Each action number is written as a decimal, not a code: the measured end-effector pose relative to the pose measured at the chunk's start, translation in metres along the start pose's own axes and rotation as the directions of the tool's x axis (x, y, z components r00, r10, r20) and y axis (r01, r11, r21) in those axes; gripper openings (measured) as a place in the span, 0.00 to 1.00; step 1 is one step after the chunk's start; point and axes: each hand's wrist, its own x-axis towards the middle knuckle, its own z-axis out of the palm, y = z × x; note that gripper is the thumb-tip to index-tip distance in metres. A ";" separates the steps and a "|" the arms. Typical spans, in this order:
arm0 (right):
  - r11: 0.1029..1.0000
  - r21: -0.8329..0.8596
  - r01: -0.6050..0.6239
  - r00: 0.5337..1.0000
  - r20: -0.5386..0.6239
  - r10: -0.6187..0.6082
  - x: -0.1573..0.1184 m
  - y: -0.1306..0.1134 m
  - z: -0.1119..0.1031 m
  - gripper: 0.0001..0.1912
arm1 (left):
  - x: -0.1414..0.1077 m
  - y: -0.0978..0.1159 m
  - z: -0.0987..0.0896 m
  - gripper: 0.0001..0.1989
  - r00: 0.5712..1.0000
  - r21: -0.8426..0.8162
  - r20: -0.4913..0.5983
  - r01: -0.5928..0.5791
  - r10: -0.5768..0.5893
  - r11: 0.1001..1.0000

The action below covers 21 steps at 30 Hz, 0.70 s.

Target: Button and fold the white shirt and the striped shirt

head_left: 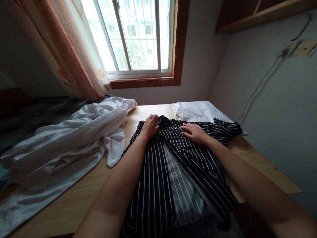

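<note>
Left hand (150,126) curls at the collar (163,121) of the black pinstriped shirt (157,172), though whether it pinches fabric is unclear; the right hand (194,133) rests flat, fingers extended, seemingly steadying the cloth, laid front-parted on the wooden tabletop (257,158) beside a rumpled white garment (81,132).

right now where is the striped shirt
In the head view, the striped shirt lies mid-picture on the table, left hand and right hand upon it, right of the heaped white cloth.
</note>
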 end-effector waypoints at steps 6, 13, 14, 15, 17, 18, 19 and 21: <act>1.000 -0.002 0.002 1.000 -0.001 -0.002 0.001 0.002 0.002 0.27 | 0.004 0.029 -0.019 0.05 0.970 0.133 0.122 -0.227 0.211 0.965; 1.000 -0.005 -0.003 1.000 -0.001 0.003 -0.001 -0.003 -0.002 0.27 | 0.006 0.075 -0.027 0.13 0.810 0.152 0.546 -0.347 0.214 0.925; 1.000 -0.005 -0.001 1.000 0.000 0.001 -0.001 -0.004 -0.002 0.27 | 0.003 0.081 -0.029 0.15 0.783 0.187 0.597 -0.347 0.174 0.919; 1.000 -0.007 0.001 1.000 0.000 -0.001 -0.001 -0.004 -0.002 0.26 | -0.001 0.086 -0.031 0.18 0.764 0.213 0.630 -0.344 0.141 0.914; 1.000 -0.012 0.001 1.000 -0.002 -0.001 -0.001 -0.003 -0.002 0.26 | -0.015 0.093 -0.033 0.23 0.758 0.240 0.645 -0.320 0.096 0.917; 1.000 -0.014 0.000 1.000 -0.003 0.000 0.000 -0.002 -0.001 0.26 | -0.023 0.095 -0.033 0.25 0.773 0.248 0.630 -0.294 0.077 0.923; 1.000 -0.016 -0.001 1.000 -0.004 0.001 0.000 -0.002 -0.001 0.26 | -0.033 0.096 -0.031 0.27 0.798 0.256 0.600 -0.261 0.058 0.931; 1.000 -0.017 0.000 1.000 -0.006 0.000 0.000 -0.001 0.000 0.27 | -0.052 0.093 -0.026 0.32 0.842 0.258 0.539 -0.204 0.034 0.944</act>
